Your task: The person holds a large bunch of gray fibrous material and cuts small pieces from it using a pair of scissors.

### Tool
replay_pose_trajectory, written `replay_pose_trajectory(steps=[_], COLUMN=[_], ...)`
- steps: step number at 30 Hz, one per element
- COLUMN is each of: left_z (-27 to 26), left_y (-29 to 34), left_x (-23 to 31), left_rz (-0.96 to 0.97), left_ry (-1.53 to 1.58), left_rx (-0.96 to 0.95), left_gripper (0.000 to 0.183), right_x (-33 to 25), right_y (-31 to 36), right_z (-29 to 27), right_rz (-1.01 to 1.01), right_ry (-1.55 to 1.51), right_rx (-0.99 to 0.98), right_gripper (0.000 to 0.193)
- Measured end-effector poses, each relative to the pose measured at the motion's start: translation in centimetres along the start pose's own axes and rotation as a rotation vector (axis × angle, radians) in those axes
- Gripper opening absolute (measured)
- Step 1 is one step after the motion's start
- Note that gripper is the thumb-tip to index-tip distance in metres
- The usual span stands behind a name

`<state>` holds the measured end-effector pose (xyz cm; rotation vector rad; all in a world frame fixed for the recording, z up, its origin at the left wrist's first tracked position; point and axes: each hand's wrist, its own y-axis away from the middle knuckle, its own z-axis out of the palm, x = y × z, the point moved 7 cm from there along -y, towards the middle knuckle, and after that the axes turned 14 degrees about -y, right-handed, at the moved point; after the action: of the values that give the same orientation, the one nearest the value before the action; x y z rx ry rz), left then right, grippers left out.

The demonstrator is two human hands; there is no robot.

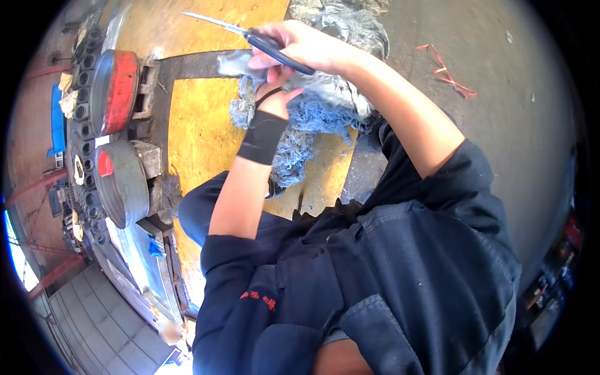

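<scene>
My right hand [307,47] is closed around the black handle of a pair of scissors [265,44], and the blades point to the far left. Just below it, my left hand [274,103] has its fingers partly hidden and drawn together. A black band [264,139] wraps my left wrist, and a dark cord crosses that hand. Crumpled translucent plastic [236,64] shows beside the fingers; whether they grip it is unclear. Beneath both hands lies a heap of tangled blue threads [297,153], with whitish plastic over its right part.
Yellow boards [200,119] lie under the heap. Greyish plastic-wrapped bundles [356,31] sit at the far side. Red string [445,70] is on the floor at right. A red round metal part [123,90] and a grey metal ring [125,190] stand at left beside blocks [147,156].
</scene>
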<state>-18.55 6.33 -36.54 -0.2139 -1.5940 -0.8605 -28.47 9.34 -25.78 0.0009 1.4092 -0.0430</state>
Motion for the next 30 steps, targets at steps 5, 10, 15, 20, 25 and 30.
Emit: replay_pose_trajectory(steps=[5, 10, 15, 20, 25, 30], left_z=[-4.8, -7.5, -9.3, -8.6, -11.0, -16.3], left_y=[2.0, 4.3, 6.8, 8.6, 9.6, 11.7], left_x=[2.6, 6.0, 9.1, 10.9, 12.9, 15.6], left_rz=[0.052, 0.141, 0.236, 0.304, 0.367, 0.451], left_ry=[0.154, 0.187, 0.156, 0.118, 0.044, -0.137], left_rx=[-0.186, -0.15, -0.124, -0.111, -0.039, 0.178], left_gripper=[0.023, 0.024, 0.023, 0.023, 0.022, 0.026], right_x=[0.1, 6.2, 13.0, 20.1, 17.6, 7.0], right_y=[0.8, 2.0, 2.6, 1.3, -0.1, -1.4], right_z=[-7.8, -7.1, -4.7, -1.1, -1.6, -4.3], right_rz=[0.018, 0.379, 0.517, 0.584, 0.519, 0.228], right_ry=[0.755, 0.746, 0.521, -0.148, 0.037, -0.091], right_rx=[0.592, 0.392, 0.434, 0.374, 0.458, 0.435], right_gripper=[0.024, 0.024, 0.032, 0.036, 0.023, 0.023])
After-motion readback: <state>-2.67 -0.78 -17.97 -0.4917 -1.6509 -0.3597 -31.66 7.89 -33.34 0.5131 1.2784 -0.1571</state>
